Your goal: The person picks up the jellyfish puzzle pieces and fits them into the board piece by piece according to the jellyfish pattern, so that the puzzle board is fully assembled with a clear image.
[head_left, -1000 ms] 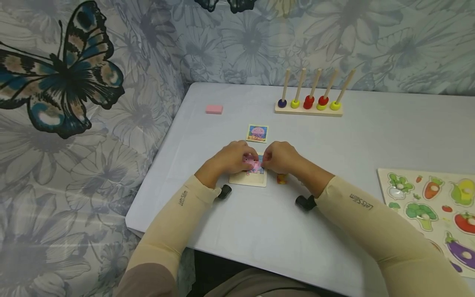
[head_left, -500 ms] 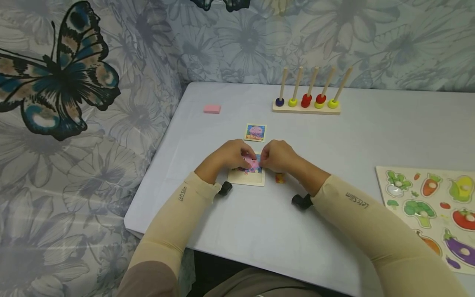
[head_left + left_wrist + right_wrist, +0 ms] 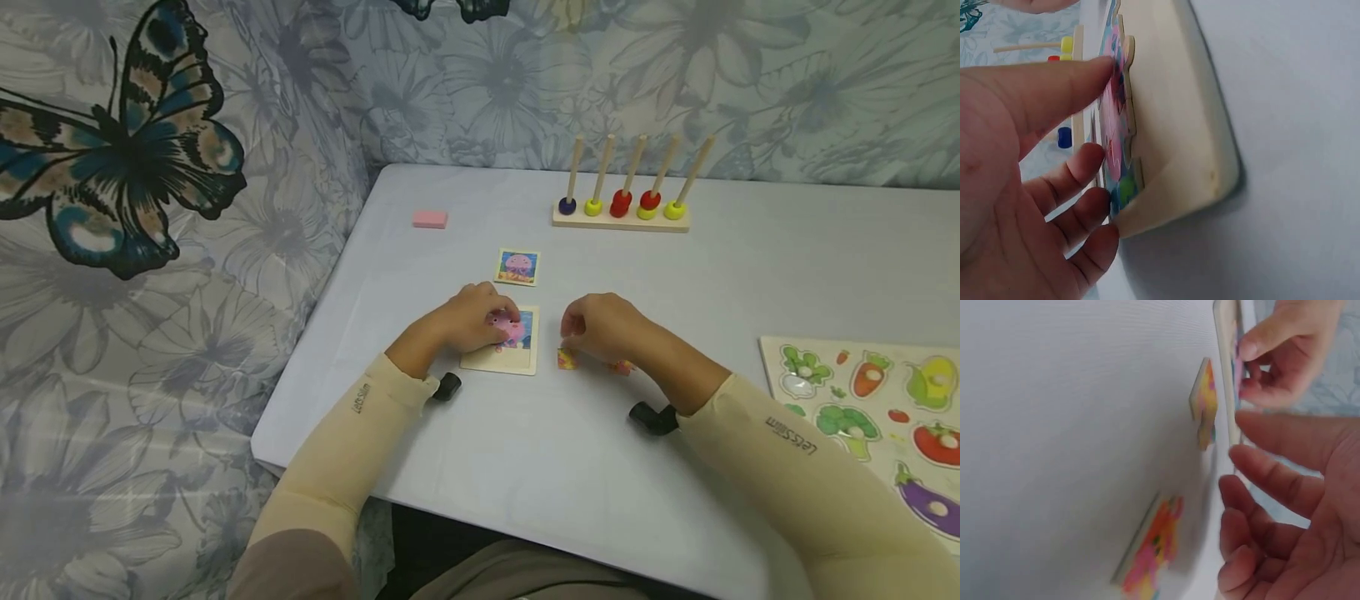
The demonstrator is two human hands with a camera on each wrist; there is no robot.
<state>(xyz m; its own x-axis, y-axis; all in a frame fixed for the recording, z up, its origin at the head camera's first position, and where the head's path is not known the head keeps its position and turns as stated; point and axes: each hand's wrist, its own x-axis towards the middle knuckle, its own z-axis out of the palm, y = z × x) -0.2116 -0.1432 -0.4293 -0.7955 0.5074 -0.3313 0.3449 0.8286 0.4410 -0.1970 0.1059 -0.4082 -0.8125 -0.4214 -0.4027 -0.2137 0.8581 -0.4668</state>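
Note:
My left hand [image 3: 468, 321] rests on a small wooden jigsaw tray [image 3: 495, 363]; its thumb and fingertips touch the pink-and-blue puzzle pieces [image 3: 1113, 115] laid in it. Along the tray's near side a bare wooden strip shows. To the right of the tray, my right hand [image 3: 603, 325] hovers with loosely bent fingers and nothing between them. Beneath and beside it lie two loose orange-and-yellow jigsaw pieces: one piece [image 3: 567, 359] close to the tray, another piece [image 3: 1154, 547] farther right, partly hidden by the hand in the head view.
A square pink jellyfish picture [image 3: 518, 267] lies just behind the tray. Farther back are a pink block [image 3: 430, 219] and a wooden peg stand [image 3: 621, 222] with coloured beads. A vegetable puzzle board [image 3: 892, 396] lies at the right, partly behind the right sleeve.
My right hand has left the tray's right edge and moved right, over the loose pieces, uncovering the tray's blue corner. The left hand stays on the puzzle.

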